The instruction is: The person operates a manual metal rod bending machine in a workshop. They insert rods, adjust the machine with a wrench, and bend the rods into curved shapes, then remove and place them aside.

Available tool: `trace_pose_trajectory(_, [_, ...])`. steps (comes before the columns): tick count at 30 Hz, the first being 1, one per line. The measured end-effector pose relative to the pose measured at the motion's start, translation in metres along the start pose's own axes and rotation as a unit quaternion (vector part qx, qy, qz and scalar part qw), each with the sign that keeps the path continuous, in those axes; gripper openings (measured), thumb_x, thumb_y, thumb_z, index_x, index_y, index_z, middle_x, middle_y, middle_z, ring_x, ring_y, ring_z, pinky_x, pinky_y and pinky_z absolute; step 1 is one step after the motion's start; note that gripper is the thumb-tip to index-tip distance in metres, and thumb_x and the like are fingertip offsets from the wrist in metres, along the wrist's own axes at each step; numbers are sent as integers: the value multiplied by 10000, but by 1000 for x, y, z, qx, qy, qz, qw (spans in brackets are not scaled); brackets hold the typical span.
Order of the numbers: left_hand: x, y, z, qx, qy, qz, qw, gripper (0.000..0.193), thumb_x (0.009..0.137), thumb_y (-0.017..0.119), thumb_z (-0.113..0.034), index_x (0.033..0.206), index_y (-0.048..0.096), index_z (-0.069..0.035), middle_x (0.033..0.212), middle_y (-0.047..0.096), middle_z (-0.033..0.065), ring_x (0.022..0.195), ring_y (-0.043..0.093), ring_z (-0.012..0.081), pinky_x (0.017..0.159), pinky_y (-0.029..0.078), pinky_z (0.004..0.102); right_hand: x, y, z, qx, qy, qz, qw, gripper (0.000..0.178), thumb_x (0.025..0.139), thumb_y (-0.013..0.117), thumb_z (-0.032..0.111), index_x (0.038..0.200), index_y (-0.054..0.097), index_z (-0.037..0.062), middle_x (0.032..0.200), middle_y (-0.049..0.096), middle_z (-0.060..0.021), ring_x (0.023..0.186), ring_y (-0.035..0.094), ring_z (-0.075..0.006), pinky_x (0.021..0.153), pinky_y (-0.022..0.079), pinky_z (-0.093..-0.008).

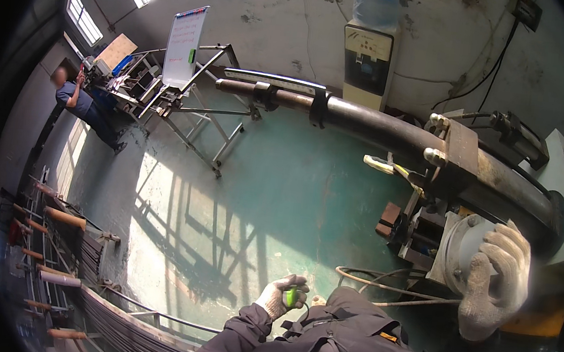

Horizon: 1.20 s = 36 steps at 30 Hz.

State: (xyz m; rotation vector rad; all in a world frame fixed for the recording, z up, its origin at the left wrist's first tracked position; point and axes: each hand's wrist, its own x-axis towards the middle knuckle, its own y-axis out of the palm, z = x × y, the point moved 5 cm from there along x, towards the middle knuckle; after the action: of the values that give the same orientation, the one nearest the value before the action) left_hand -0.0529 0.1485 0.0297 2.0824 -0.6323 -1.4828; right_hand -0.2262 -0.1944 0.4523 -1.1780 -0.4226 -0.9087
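Observation:
My left hand [274,299], in a pale knitted work glove, is held low in front of my jacket. Its fingers are closed around a small bright green object [291,296] whose kind I cannot make out. On the right, my right hand [499,285] wears the same sort of glove. Its fingers and thumb curve around a round grey metal part with a bolted flange [456,253], low on the machine. A long dark steel tube [383,128] runs above it through a clamp block [459,155] with rounded nuts.
A hose loop [381,282] lies beside the machine. Bundled dark rods sit on a rack [132,328] at lower left. Farther off stand a metal frame [216,111], a whiteboard [184,45], a water dispenser [366,61] and another person [83,101] at a bench.

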Motion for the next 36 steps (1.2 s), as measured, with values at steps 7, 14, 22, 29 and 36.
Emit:
trace_pose_trajectory(7, [27, 2, -147, 19, 53, 22, 998, 367, 1034, 662, -156, 1347, 657, 33, 1183, 715, 232, 941, 739, 337, 766, 616, 435, 119, 223, 66, 34, -54, -44, 997, 326, 942, 891, 185, 1202, 818, 3, 1230, 817, -202, 1227, 769, -405, 1212, 509, -609])
trace_pose_trajectory(14, [58, -23, -354, 68, 67, -21, 995, 158, 1095, 635, -180, 1084, 685, -30, 1071, 738, 188, 868, 726, 313, 704, 607, 424, 159, 293, 67, -171, 31, -72, 982, 544, 1133, 664, 528, 1063, 839, 18, 1045, 832, -162, 1022, 810, -385, 1067, 561, -600])
trace_pose_trajectory(22, [208, -1, -482, 102, -258, -15, 961, 255, 1115, 673, -302, 1051, 675, -55, 963, 711, 121, 809, 700, 268, 704, 603, 424, 175, 316, 82, -223, 127, -83, 963, 622, 1190, 441, 527, 1019, 777, 33, 1038, 788, -138, 1058, 755, -373, 1209, 445, -592])
trace_pose_trajectory(29, [304, 72, -635, 443, -160, 136, 872, 175, 1046, 684, -204, 1062, 687, -30, 950, 697, 147, 819, 669, 288, 699, 555, 430, 157, 358, 97, -197, 225, -293, 908, 668, 1190, 431, 546, 998, 769, 3, 1098, 793, -169, 1267, 703, -348, 1372, 245, -603])
trace_pose_trajectory(36, [378, 149, -692, 525, -213, 189, 802, 238, 1066, 653, -211, 1039, 695, 22, 919, 691, 168, 770, 664, 300, 700, 567, 423, 148, 381, 106, -270, 285, -349, 851, 532, 1200, 443, 445, 1192, 775, 29, 1261, 792, -114, 1419, 638, -335, 1396, 227, -558])
